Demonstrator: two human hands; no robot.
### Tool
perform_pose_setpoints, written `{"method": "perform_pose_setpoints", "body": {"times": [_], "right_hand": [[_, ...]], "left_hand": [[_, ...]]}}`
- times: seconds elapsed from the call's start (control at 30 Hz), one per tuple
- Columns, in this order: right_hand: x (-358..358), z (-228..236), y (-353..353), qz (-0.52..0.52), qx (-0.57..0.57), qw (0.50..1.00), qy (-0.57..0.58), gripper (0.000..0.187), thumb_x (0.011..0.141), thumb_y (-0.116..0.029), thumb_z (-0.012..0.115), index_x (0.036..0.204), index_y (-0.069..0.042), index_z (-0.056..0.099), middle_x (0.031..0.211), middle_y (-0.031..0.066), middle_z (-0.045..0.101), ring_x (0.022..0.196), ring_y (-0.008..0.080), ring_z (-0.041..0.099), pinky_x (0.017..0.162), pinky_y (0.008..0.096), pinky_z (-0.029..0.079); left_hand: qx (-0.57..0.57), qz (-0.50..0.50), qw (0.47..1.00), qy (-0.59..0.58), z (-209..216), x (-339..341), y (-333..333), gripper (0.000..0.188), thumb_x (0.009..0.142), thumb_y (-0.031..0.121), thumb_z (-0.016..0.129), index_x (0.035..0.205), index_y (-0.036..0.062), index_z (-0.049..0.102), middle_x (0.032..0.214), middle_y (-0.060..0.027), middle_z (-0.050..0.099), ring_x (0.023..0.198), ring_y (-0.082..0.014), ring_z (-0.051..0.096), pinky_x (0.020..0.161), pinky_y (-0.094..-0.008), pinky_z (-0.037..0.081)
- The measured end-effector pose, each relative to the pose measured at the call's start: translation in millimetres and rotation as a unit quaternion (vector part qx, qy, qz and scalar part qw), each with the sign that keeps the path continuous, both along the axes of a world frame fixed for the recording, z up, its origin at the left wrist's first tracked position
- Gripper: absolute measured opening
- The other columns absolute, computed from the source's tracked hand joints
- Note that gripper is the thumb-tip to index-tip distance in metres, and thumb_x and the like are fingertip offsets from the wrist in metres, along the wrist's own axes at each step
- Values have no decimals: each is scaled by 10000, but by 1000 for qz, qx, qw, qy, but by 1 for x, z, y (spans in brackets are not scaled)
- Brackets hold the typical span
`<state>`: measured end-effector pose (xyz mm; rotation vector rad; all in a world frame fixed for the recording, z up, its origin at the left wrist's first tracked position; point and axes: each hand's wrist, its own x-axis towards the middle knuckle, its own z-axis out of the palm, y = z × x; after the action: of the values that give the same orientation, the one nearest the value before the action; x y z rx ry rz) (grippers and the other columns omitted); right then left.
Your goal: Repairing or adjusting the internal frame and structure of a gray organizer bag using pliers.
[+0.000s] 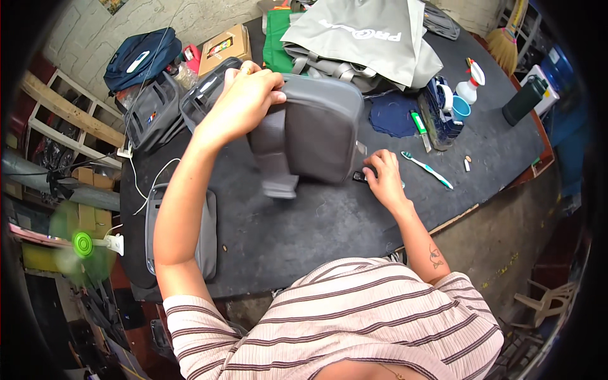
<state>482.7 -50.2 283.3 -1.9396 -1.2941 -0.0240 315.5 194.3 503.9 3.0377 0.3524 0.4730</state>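
A grey bag point(323, 126) with a dark lining stands opened and tilted on the table, its strap-like flap point(278, 183) hanging at the front. My left hand point(250, 98) is closed over the bag's upper edge, the fingers wrapped round the rim. Right of the bag, my right hand point(383, 174) is low at the tabletop with its fingers curled down. Under them lies a small dark object point(359, 177), mostly hidden by the hand, so its kind does not show. A white and teal toothbrush point(428, 170) lies just right of that hand.
On the black table point(304, 240) are a green-handled cutter point(419, 123), a dark cloth point(396, 115), a spray bottle point(468, 85), a teal cup point(461, 108) and a dark tumbler point(525, 100). Grey bags point(373, 38) pile up behind. A green fan point(82, 244) stands at left.
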Motion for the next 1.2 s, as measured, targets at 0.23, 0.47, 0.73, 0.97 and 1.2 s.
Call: {"method": "perform_pose_setpoints", "body": {"times": [0.23,0.47,0.73,0.97,1.2], "right_hand": [[-28,16,31,126,2,978,168,279,888,-230,681,1080,-30,647,1046,105,606,1028,279,555,882,374,452],[-53,-4,86,167,-5,940,297,312,856,-223,724,1068,-41,587,830,19,547,850,142,530,759,305,469],[20,16,28,-50,73,995,-39,166,814,-109,685,955,-42,629,908,119,590,880,283,582,794,413,464],[112,-15,-89,-302,-319,895,-79,201,794,-91,665,993,-111,671,1119,128,589,1056,384,516,867,527,405],[91,62,-7,-24,139,990,-23,137,928,-125,585,957,-44,692,791,99,609,754,256,563,688,361,420]], "left_hand": [[-25,74,990,-119,-47,7,-3,236,828,295,705,765,68,702,721,-77,625,885,-241,532,832,-392,339],[-288,175,941,-41,-52,23,20,266,804,317,718,827,55,756,679,-146,670,745,-299,669,889,-412,412],[-135,109,874,-454,-67,-22,-43,78,868,35,661,940,10,675,863,-97,628,738,-187,593,662,-282,463],[-308,206,899,-235,-108,-46,-77,438,859,329,737,1076,-48,682,998,-161,678,810,-208,586,719,-327,485],[-709,119,629,-296,-117,4,-49,258,944,298,658,901,44,673,796,-28,664,642,-87,576,603,-242,459]]}}
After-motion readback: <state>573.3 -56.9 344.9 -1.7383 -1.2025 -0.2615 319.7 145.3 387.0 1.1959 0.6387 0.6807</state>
